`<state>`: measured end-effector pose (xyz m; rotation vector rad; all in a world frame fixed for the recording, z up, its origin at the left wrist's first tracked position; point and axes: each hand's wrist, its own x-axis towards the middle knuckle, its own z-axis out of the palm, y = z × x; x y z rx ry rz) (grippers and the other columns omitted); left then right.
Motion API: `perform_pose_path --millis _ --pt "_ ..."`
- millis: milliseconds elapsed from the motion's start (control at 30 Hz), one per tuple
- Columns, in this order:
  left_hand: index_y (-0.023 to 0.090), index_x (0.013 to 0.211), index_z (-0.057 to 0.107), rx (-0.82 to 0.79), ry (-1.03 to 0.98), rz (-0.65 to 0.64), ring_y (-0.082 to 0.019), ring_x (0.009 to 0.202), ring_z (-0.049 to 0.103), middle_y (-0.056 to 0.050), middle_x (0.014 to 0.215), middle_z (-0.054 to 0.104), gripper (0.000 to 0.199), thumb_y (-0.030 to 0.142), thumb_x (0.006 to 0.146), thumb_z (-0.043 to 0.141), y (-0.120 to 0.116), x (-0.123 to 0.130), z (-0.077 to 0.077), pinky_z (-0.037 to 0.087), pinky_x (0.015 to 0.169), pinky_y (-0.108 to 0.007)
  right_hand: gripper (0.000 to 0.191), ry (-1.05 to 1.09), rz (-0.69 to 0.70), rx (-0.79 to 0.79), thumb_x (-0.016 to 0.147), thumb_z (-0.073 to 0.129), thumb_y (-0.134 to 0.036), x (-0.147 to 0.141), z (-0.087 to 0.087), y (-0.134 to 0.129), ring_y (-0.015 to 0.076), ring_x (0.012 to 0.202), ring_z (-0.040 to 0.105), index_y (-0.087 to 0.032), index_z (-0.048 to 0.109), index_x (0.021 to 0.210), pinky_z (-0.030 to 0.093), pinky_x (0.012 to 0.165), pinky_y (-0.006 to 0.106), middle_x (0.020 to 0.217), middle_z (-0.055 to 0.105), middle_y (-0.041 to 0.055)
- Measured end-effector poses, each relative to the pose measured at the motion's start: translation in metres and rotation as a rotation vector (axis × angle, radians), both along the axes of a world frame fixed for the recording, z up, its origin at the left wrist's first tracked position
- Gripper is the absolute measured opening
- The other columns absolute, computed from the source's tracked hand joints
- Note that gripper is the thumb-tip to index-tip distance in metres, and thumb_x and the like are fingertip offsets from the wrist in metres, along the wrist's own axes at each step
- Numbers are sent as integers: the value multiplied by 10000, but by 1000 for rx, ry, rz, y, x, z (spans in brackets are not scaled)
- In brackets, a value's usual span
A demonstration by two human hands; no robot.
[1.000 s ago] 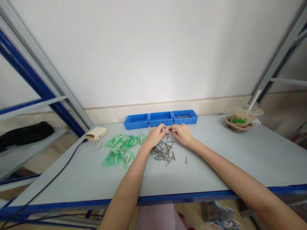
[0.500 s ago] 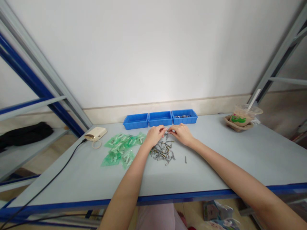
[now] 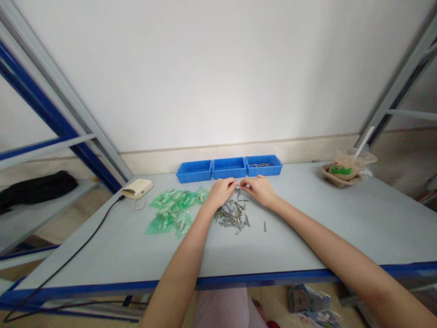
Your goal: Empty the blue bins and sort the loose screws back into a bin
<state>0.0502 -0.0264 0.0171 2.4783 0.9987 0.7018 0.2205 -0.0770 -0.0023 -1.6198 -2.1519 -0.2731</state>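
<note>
Both hands meet at the far end of a loose pile of metal screws, just in front of the blue bins. My left hand has its thumb and fingers pinched together; what lies between them is too small to make out. Facing it, my right hand is also pinched, fingertips by a few screws, and its hold is hidden too. One single screw lies apart, right of the pile. The right blue bin contains several screws. Beside it stand the middle blue bin and the left blue bin.
Green plastic bags with small parts lie left of my left forearm. Farther left is a cream power bank with a black cable. A drink cup stands in a cardboard holder at the right. A wall backs the table.
Both hands stay pinched over the far end of the pile, with only slight finger movement. The whole view has shifted slightly.
</note>
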Motion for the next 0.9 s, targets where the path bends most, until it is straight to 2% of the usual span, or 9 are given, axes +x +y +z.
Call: perform_pose_path --millis 133,267,433,667,767,900 --pt "197 894 587 -63 -25 -31 -130 550 551 15 630 631 277 428 843 443 1 0 -2 360 546 -212 221 5 0 2 912 437 -306 1 0 0 163 713 599 -201 628 948 280 703 275 847 699 45" --pt "187 794 594 -47 -19 -39 -124 535 540 9 625 630 279 412 847 438 3 -2 -1 360 555 -212 235 0 11 6 923 413 -293 0 -2 1 161 742 605 -209 623 988 293 717 279 933 695 46" --pt "171 656 566 -8 2 -39 -119 524 529 7 556 597 386 425 877 378 2 -2 0 354 574 -214 211 -1 17 -7 907 458 -303 -1 -2 0 167 712 599 -181 605 996 306 701 269 823 695 55" --pt "194 843 587 -21 -57 -22 -123 515 544 31 556 602 288 448 843 450 5 -1 -4 346 541 -208 274 25 17 -28 939 361 -261 1 -1 0 163 704 605 -192 626 926 307 670 263 829 694 45" --pt "190 813 592 -17 -42 -29 -120 535 547 26 573 613 252 404 842 462 4 -2 -3 353 555 -206 283 14 -8 -33 943 352 -273 0 -2 0 168 707 611 -197 624 932 313 676 264 827 695 45" --pt "175 726 582 10 -25 -29 -119 544 540 14 572 607 290 371 865 419 2 -1 0 355 564 -207 271 14 -23 -26 932 388 -351 -2 -2 -1 175 724 615 -195 578 1045 325 702 267 846 696 51"
